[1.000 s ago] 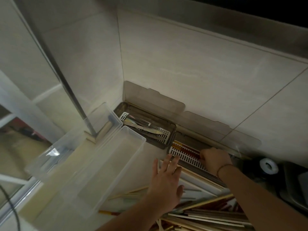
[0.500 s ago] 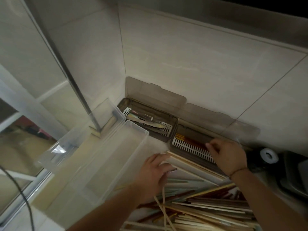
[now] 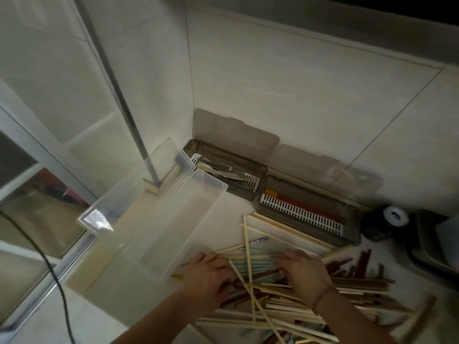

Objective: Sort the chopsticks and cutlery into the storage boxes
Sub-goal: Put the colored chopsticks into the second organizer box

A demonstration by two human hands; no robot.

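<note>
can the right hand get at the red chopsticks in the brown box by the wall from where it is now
Probably yes. The brown box has its lid folded back, the red chopsticks lie exposed on the white rack, and nothing stands between them and the right hand.

Dim tiled corner above a pale surface

Large pale wall tiles meet at the corner joint. Left of that joint a grey metal pole slants down to the surface, and farther left stands a white-framed window. A black cable hangs below the window. A dark band runs above the tiles.
</note>
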